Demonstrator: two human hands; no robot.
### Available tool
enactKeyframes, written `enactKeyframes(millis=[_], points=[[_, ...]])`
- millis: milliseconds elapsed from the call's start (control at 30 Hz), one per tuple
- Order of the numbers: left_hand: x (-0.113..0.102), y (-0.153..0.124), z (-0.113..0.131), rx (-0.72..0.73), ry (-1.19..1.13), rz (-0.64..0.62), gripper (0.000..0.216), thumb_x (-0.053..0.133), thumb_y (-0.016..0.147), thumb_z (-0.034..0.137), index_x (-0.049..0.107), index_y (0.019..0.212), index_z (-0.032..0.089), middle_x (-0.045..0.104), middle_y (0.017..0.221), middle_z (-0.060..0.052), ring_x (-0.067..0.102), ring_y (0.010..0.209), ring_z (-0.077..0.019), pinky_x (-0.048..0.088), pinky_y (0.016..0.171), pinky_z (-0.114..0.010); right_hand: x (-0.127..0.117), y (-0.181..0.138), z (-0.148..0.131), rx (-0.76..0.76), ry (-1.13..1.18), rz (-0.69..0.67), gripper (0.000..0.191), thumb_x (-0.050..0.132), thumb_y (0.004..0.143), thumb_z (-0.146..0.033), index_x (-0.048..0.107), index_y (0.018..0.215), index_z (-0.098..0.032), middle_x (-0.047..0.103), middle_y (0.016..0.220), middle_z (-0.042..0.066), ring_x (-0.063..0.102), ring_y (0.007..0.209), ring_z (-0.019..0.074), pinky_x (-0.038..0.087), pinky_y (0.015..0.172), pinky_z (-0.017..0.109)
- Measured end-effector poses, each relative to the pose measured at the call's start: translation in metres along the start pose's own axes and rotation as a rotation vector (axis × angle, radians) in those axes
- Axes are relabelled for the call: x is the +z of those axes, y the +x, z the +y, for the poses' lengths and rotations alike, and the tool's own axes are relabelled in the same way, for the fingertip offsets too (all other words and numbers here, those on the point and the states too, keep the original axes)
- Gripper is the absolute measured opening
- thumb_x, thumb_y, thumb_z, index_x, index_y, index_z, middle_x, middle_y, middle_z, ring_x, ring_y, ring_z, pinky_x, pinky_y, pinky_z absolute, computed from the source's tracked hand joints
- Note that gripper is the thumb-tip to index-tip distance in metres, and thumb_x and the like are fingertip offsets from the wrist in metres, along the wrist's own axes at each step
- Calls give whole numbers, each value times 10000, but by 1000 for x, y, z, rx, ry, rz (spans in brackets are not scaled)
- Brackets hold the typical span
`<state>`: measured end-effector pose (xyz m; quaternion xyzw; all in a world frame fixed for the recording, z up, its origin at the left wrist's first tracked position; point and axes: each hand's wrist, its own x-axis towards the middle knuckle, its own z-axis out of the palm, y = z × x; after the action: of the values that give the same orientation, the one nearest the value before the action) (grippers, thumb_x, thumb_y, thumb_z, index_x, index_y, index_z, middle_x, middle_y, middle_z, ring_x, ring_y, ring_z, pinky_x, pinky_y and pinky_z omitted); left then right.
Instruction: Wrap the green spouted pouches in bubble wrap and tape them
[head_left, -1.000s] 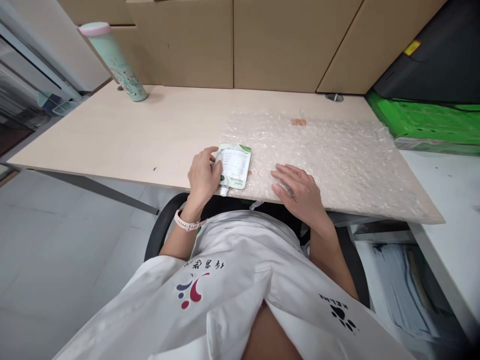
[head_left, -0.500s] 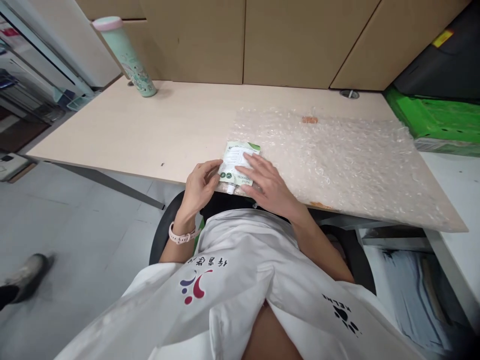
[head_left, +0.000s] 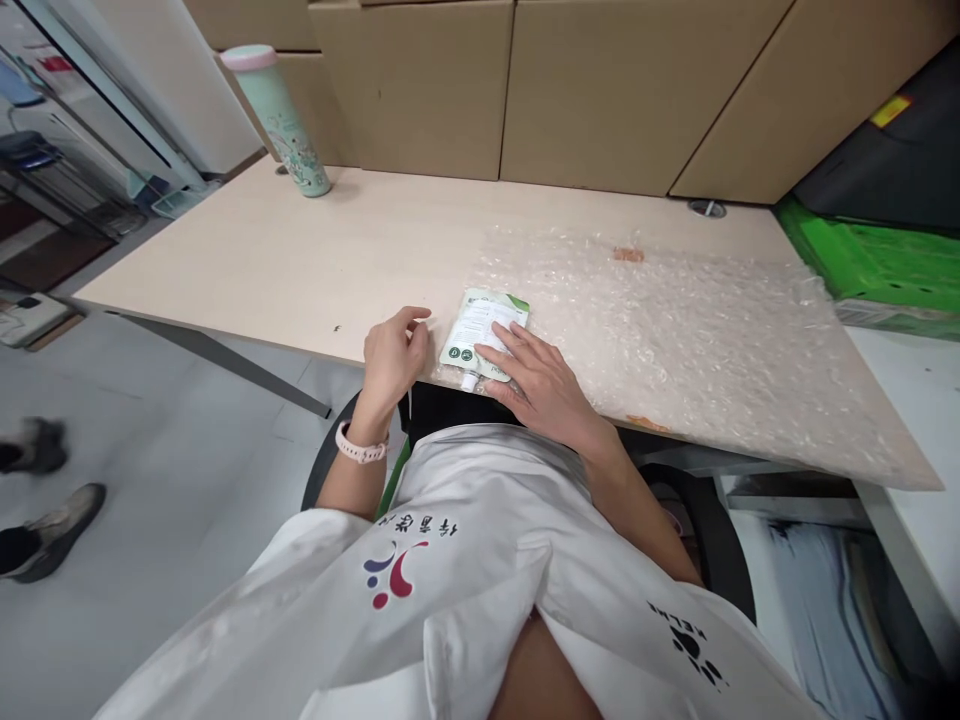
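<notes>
A spouted drink pouch (head_left: 474, 325), white with green print, lies flat at the near left edge of the bubble wrap sheet (head_left: 675, 340), its white spout cap (head_left: 470, 381) toward me. My right hand (head_left: 536, 385) rests over the pouch's right side with fingers stretched out, hiding part of the print. Left of the pouch and apart from it is my left hand (head_left: 394, 360). Its fingers are loosely bent, a gap shows between thumb and forefinger, and nothing is held.
A mint tumbler with a pink lid (head_left: 289, 130) stands at the table's back left. Cardboard boxes (head_left: 585, 100) line the rear edge. At right are a green box (head_left: 885, 260) and a dark case (head_left: 892, 160). Another person's shoes (head_left: 64, 535) are on the floor at left.
My left hand has come off the pouch's left edge and moved a little left. My right hand stays on the pouch. A second shoe has come into view at left; the camera has shifted slightly.
</notes>
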<state>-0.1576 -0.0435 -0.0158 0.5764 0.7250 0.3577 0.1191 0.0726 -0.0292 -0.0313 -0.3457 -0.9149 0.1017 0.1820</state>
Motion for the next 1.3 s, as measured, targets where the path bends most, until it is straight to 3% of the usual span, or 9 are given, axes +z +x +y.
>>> enactKeyframes(millis=[67, 167, 567, 667, 833, 933, 1067, 1167, 1300], points=[[1, 14, 3, 35, 220, -47, 223, 507, 893, 278, 710, 958, 215, 736, 833, -67, 669, 804, -242, 486, 759, -363, 0, 0, 0, -3, 1, 4, 498, 390, 1029, -465, 469, 1480, -270, 317, 1625, 60, 254, 1510, 292, 318, 1162, 514], [4, 29, 10, 93, 313, -142, 204, 541, 887, 347, 690, 876, 209, 741, 920, -75, 658, 827, -239, 463, 743, -345, 0, 0, 0, -3, 3, 9, 499, 407, 1024, -460, 473, 1478, -263, 326, 1621, 64, 272, 1502, 299, 321, 1161, 514], [1, 30, 17, 180, 190, -289, 120, 520, 852, 216, 630, 809, 198, 717, 836, -37, 610, 718, -184, 413, 682, -304, 0, 0, 0, 4, 19, 20, 492, 445, 1012, -453, 487, 1464, -262, 350, 1610, 71, 286, 1496, 292, 324, 1164, 507], [1, 28, 18, 198, 144, -258, 162, 493, 871, 185, 624, 966, 191, 703, 820, -34, 603, 695, -175, 410, 674, -295, -2, -1, 0, 7, 35, 19, 495, 445, 1011, -456, 483, 1465, -261, 358, 1606, 74, 286, 1496, 287, 316, 1172, 502], [2, 25, 13, 187, -155, -310, 502, 543, 842, 141, 462, 1333, 208, 662, 829, 3, 593, 653, -119, 421, 622, -241, -3, -1, -1, 7, 53, 22, 487, 458, 1007, -454, 490, 1454, -264, 368, 1600, 70, 297, 1491, 280, 316, 1174, 498], [4, 25, 12, 53, -452, -368, 454, 575, 818, 136, 501, 1260, 212, 613, 761, 32, 545, 552, -82, 397, 524, -206, -4, 0, -2, 8, 61, 29, 482, 472, 1001, -454, 500, 1441, -259, 380, 1593, 72, 311, 1484, 282, 319, 1172, 498], [10, 20, 16, -181, -836, -289, 426, 651, 753, 135, 526, 1158, 184, 590, 671, 60, 474, 463, -52, 374, 469, -180, -4, 0, -1, 5, 108, 46, 466, 493, 995, -422, 496, 1429, -253, 391, 1584, 84, 333, 1473, 273, 333, 1167, 485], [18, 4, 23, -230, -1010, -185, 520, 728, 738, 235, 523, 1213, 183, 673, 772, 10, 586, 563, -81, 461, 537, -198, -6, -3, 0, 8, 201, 83, 453, 498, 992, -392, 469, 1424, -256, 394, 1576, 92, 366, 1456, 256, 346, 1162, 484], [39, -31, 35, -46, -1023, -94, 627, 746, 774, 485, 507, 1297, 235, 710, 1129, -94, 714, 889, -185, 569, 752, -292, -11, -11, 3, 34, 350, 129, 479, 496, 989, -394, 409, 1446, -282, 341, 1600, 92, 354, 1468, 259, 376, 1144, 502]])
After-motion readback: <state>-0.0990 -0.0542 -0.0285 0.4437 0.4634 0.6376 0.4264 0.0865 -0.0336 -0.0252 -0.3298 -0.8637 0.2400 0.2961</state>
